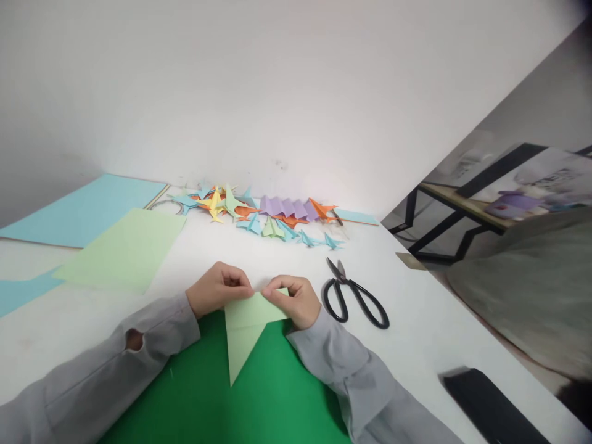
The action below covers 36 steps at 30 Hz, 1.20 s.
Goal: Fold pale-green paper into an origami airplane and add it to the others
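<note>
Between my two hands is a piece of pale green paper [247, 330], partly folded, with a long point hanging down toward me. My left hand [216, 290] pinches its top edge near the middle, thumb and forefinger together. A short gap away, my right hand [296, 299] pinches the same edge, with a corner of the paper showing beside its fingers. Beneath them lies a bright green mat [198, 382]. Black-handled scissors [345, 283] rest partly open on the table, just right of my right hand.
Folded paper figures [231, 200] in several colours line the wall, beside a pleated purple paper [287, 208]. Light green sheet [124, 250] and blue sheets [92, 206] lie on the left. A black flat object [490, 404] sits near the table's right edge.
</note>
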{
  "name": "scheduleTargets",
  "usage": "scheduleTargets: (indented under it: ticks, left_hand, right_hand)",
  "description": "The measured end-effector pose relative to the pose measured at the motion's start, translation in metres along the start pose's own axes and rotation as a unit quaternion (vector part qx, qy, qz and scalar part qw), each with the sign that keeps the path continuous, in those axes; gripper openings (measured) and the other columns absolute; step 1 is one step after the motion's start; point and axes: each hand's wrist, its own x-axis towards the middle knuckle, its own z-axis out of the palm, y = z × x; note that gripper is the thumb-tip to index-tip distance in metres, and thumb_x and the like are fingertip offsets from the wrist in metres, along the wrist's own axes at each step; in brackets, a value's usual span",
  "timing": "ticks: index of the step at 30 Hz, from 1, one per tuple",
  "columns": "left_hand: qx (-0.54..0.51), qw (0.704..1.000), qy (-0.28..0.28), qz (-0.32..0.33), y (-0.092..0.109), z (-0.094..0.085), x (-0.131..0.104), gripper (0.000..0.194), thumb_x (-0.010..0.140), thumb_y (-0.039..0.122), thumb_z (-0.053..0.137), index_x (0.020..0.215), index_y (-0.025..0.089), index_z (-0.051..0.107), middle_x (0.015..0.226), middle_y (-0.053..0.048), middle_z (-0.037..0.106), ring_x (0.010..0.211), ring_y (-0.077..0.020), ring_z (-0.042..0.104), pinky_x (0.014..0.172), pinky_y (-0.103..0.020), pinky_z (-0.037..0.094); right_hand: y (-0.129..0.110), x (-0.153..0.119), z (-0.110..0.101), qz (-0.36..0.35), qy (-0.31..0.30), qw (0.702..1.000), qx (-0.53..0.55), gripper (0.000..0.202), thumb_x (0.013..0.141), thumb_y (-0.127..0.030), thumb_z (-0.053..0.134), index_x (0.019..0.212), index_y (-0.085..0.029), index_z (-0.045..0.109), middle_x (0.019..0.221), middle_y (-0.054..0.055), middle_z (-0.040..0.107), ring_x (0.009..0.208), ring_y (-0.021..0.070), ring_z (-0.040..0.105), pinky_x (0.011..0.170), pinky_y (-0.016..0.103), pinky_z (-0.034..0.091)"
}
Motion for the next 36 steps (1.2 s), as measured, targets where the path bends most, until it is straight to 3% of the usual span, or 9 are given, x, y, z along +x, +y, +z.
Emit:
scheduleTargets:
  ticks: [3,9,17,24,28,31,34,36]
  left_hand:
    - [0.074,0.996,-0.027,0.040,-0.001,0.002,0.001,0.010,0.058,0.022,0.065,0.056,0.012,0.063,0.047,0.002,0.051,0.047,-0.0076,0.040,0.046,-0.021,0.028]
    - [0.073,0.995,-0.036,0.056,-0.001,0.000,0.002,0.013,0.062,0.024,0.062,0.056,0.013,0.061,0.049,0.002,0.049,0.049,-0.0077,0.039,0.048,-0.021,0.028]
    - [-0.079,0.995,0.039,-0.042,0.002,0.001,-0.001,0.013,0.055,0.024,0.065,0.052,0.015,0.057,0.041,0.005,0.045,0.037,-0.0062,0.035,0.039,-0.021,0.022]
    - [-0.165,0.980,0.108,-0.022,0.003,-0.001,0.002,0.009,0.052,0.019,0.063,0.049,0.014,0.055,0.039,0.005,0.043,0.037,-0.0056,0.035,0.040,-0.021,0.022]
    - [-0.209,0.969,0.130,-0.019,0.007,-0.003,0.002,0.009,0.053,0.017,0.061,0.049,0.014,0.054,0.041,0.004,0.046,0.040,-0.0068,0.040,0.042,-0.021,0.028]
    - [-0.238,0.960,0.147,0.004,0.008,-0.005,0.003,0.012,0.056,0.017,0.060,0.048,0.014,0.051,0.042,0.004,0.046,0.042,-0.0062,0.041,0.043,-0.020,0.031]
    - [-0.229,0.956,0.181,0.020,0.005,-0.006,0.006,0.013,0.058,0.019,0.061,0.051,0.014,0.052,0.044,0.004,0.047,0.040,-0.0054,0.041,0.040,-0.019,0.030]
    - [-0.182,0.967,0.175,0.026,0.000,-0.004,0.007,0.013,0.058,0.023,0.064,0.056,0.014,0.055,0.046,0.003,0.051,0.038,-0.0061,0.042,0.038,-0.020,0.031]
  right_hand:
    - [-0.004,-0.002,0.002,-0.018,-0.017,0.999,-0.045,0.021,0.057,-0.036,0.073,0.053,-0.016,0.065,0.049,-0.001,0.059,0.049,0.0110,0.047,0.052,0.025,0.036]
    - [-0.001,-0.001,0.003,-0.005,0.004,0.999,-0.037,0.023,0.058,-0.038,0.070,0.051,-0.017,0.064,0.046,-0.002,0.055,0.047,0.0097,0.043,0.050,0.025,0.034]
    - [0.015,0.005,-0.001,0.057,0.069,0.993,0.076,0.028,0.056,-0.042,0.072,0.054,-0.016,0.062,0.042,-0.003,0.051,0.038,0.0074,0.038,0.039,0.022,0.027]
    - [0.010,0.004,0.001,0.077,0.060,0.984,0.150,0.031,0.052,-0.040,0.074,0.047,-0.015,0.056,0.039,-0.005,0.047,0.034,0.0047,0.034,0.035,0.020,0.021]
    - [0.004,0.000,0.001,0.093,0.036,0.982,0.162,0.033,0.054,-0.040,0.073,0.046,-0.015,0.053,0.031,-0.008,0.038,0.028,0.0027,0.025,0.031,0.019,0.014]
    - [0.004,0.003,-0.002,0.092,0.057,0.973,0.205,0.034,0.053,-0.039,0.075,0.045,-0.016,0.051,0.027,-0.010,0.031,0.027,0.0022,0.022,0.030,0.019,0.014]
    - [0.007,0.009,-0.005,0.097,0.083,0.955,0.268,0.037,0.052,-0.041,0.075,0.045,-0.017,0.047,0.023,-0.011,0.026,0.023,0.0019,0.017,0.027,0.018,0.011]
    - [0.009,0.012,-0.006,0.095,0.090,0.946,0.296,0.035,0.051,-0.041,0.075,0.050,-0.017,0.050,0.023,-0.010,0.032,0.022,0.0018,0.019,0.027,0.017,0.012]
